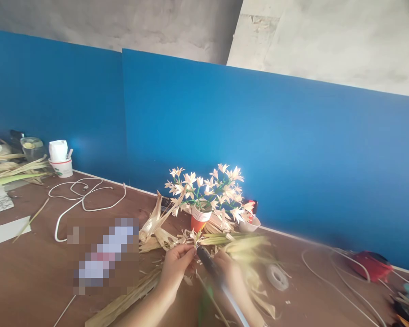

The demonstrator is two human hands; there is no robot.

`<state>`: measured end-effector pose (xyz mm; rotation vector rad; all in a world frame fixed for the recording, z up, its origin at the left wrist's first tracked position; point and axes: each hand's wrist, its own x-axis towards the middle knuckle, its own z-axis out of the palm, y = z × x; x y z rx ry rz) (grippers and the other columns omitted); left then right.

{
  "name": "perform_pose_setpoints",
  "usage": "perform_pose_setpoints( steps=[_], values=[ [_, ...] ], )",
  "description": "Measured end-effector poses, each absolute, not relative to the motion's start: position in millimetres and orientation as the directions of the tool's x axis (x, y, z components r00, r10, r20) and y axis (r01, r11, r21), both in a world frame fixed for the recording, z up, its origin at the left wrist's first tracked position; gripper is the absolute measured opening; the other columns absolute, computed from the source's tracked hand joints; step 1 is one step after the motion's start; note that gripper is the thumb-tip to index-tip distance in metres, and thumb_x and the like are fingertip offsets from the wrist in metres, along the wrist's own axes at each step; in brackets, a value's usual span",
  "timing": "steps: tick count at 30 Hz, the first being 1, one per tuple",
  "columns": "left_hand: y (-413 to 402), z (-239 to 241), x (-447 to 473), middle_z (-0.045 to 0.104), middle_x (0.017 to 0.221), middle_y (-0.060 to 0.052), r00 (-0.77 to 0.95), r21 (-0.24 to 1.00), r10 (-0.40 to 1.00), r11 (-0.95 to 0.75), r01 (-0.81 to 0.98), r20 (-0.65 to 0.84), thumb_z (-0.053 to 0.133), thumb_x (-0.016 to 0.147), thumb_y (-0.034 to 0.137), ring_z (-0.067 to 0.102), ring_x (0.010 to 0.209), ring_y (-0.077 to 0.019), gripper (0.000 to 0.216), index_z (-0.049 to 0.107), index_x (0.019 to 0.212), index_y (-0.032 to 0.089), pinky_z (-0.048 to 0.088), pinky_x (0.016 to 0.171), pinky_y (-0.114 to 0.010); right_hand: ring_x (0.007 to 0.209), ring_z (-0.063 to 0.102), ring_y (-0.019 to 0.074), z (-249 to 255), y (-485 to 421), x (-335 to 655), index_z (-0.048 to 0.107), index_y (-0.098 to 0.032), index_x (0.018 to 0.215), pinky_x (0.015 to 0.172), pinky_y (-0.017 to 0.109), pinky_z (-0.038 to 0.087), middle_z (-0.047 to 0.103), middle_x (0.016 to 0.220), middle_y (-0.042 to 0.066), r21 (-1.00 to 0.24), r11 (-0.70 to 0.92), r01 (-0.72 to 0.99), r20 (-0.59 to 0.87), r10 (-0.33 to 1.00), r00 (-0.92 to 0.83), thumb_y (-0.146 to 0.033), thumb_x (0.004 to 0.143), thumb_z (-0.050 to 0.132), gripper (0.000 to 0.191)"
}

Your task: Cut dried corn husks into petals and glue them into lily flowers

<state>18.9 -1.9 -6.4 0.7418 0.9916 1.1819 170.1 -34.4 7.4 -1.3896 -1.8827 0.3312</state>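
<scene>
My left hand (176,267) is closed in a pinch on a small pale husk flower (195,236) at the lower middle. My right hand (231,271), blurred, grips a black glue gun (209,263) with a pale stick running out of its rear. The gun's tip points at the base of the flower, close to my left fingertips; whether they touch I cannot tell. Just beyond my hands stands a red and white paper cup (199,220) holding a bunch of husk flowers (209,188) on green stems.
Dried corn husks (122,297) lie around my hands, with greener strips (248,245) on the right. A tape roll (278,277) sits right of them. White cables (85,196) curl on the left. A blue partition (276,159) borders the table's back. A red pouch (371,266) lies far right.
</scene>
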Motion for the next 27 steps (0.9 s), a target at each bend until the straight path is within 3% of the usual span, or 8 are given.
perform_pose_setpoints(
  steps=[15, 27],
  values=[
    [-1, -11, 19, 0.064, 0.051, -0.001, 0.080, 0.890, 0.971, 0.240, -0.387, -0.226, 0.079, 0.055, 0.047, 0.056, 0.045, -0.0110, 0.038, 0.072, 0.069, 0.012, 0.039, 0.041, -0.018, 0.052, 0.049, 0.0111, -1, -29, 176, 0.052, -0.017, 0.054, 0.047, 0.020, 0.040, 0.049, 0.064, 0.001, -0.590, 0.367, 0.719, 0.392, 0.909, -0.143, -0.028, 0.077, 0.056, 0.026],
    [-7, 3, 17, 0.064, 0.051, -0.001, 0.080, 0.892, 0.971, 0.239, -0.384, -0.226, 0.079, 0.057, 0.044, 0.055, 0.044, -0.0106, 0.035, 0.071, 0.068, 0.012, 0.039, 0.042, -0.018, 0.051, 0.048, 0.0107, -5, -28, 179, 0.052, -0.017, 0.052, 0.044, 0.019, 0.037, 0.047, 0.062, 0.000, -0.574, 0.385, 0.723, 0.407, 0.900, -0.156, -0.030, 0.078, 0.056, 0.029]
  ],
)
